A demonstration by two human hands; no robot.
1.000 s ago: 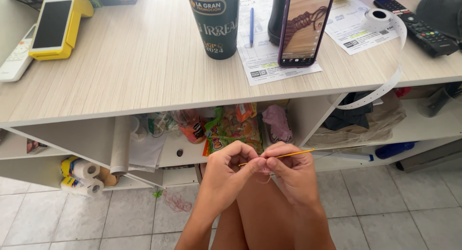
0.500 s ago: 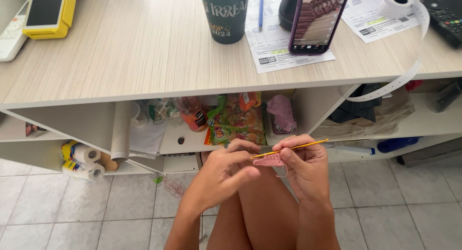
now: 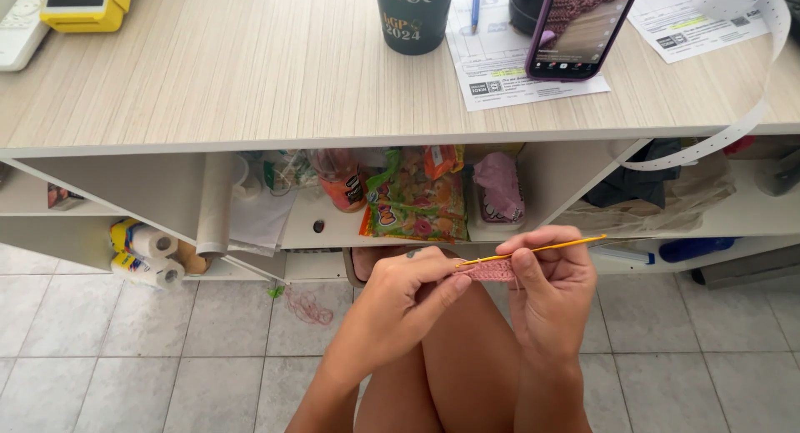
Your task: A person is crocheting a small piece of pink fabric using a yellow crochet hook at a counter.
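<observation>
My right hand (image 3: 552,285) holds a thin yellow crochet hook (image 3: 542,250) that points left and slightly down. Its tip sits in a small strip of pink crochet work (image 3: 490,271). My left hand (image 3: 408,293) pinches the left end of that pink strip between thumb and fingers. Both hands hover above my bare knees (image 3: 454,358), below the front edge of a pale wooden counter (image 3: 250,75). A loose tangle of pink yarn (image 3: 308,306) lies on the tiled floor to the left.
On the counter stand a dark green cup (image 3: 414,15), a phone (image 3: 582,29) propped upright with its screen lit, papers (image 3: 500,62), a blue pen and a paper roll (image 3: 733,0) trailing a strip. Shelves below hold snack bags (image 3: 414,198), paper rolls (image 3: 143,251) and cloths.
The view has tilted down and closer, so the counter top fills less of the frame. My hands have parted a little, and the pink strip shows between them.
</observation>
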